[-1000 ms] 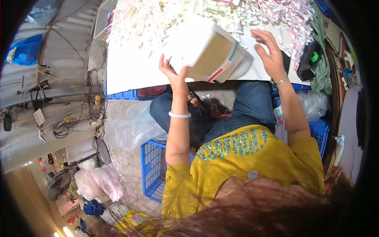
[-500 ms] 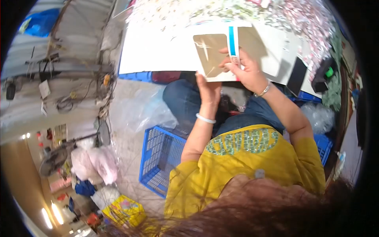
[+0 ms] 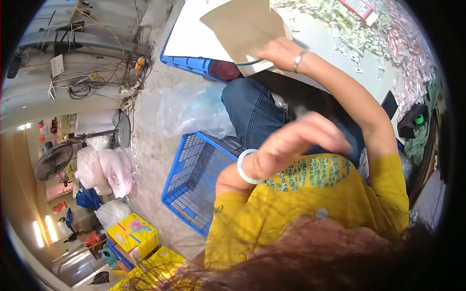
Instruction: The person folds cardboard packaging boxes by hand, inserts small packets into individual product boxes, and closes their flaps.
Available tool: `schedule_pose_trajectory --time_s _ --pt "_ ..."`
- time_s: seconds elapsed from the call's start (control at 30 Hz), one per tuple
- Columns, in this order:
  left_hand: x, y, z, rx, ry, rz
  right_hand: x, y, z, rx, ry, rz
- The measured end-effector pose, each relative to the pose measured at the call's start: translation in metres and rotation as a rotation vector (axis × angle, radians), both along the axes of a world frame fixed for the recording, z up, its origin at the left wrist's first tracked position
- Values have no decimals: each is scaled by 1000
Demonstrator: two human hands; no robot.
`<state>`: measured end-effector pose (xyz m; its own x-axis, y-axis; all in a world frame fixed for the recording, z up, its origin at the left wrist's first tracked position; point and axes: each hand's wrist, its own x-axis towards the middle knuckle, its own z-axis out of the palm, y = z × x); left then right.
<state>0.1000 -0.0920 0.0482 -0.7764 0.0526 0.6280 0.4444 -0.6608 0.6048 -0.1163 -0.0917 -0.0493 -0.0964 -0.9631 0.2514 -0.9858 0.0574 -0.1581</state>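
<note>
A tan, flat sheet that looks like cardboard (image 3: pixel 247 30) lies tilted over the white table at its near edge. My right hand (image 3: pixel 280 52), with a metal band at the wrist, has its fingers closed on the sheet's near right edge. Below the sheet, a pale edge with a dark green line shows. My left hand (image 3: pixel 298 141), wearing a white bangle, is raised in front of my chest, away from the table. Its fingers stretch to the right, smeared by motion, and I see nothing in them.
Many small clips or tags (image 3: pixel 359 43) are heaped across the table's far right, with a pink box (image 3: pixel 358 8) among them. A blue crate (image 3: pixel 187 182) stands on the floor at left, beside clear plastic bags (image 3: pixel 191 111). Yellow boxes (image 3: pixel 133 235) sit at lower left.
My left hand has let go of the sheet and come back toward my chest. The sheet has tipped and shifted; the blue-and-white strip earlier in my right hand is out of sight.
</note>
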Motion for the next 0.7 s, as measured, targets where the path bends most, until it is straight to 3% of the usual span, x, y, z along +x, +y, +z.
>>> schedule_pose_trajectory --time_s 0.07,0.17,0.27,0.37,0.4,0.57,0.7 --pt "-5 11 14 73 151 -205 -9 -24 -18 -4 50 -1" --pt "4 30 33 245 158 -400 -11 -45 5 323 64 -94" --pt "21 69 17 357 184 -314 -25 -44 -4 31 286 -18" --pt "25 68 8 344 161 -315 -18 -19 22 -198 341 10" --pt "25 65 7 331 158 -345 -18 -16 17 -189 166 -15" --pt "29 58 16 331 128 -529 13 55 40 -401 131 -97" --pt "43 71 22 391 22 -673 24 123 -5 -369 45 -250"
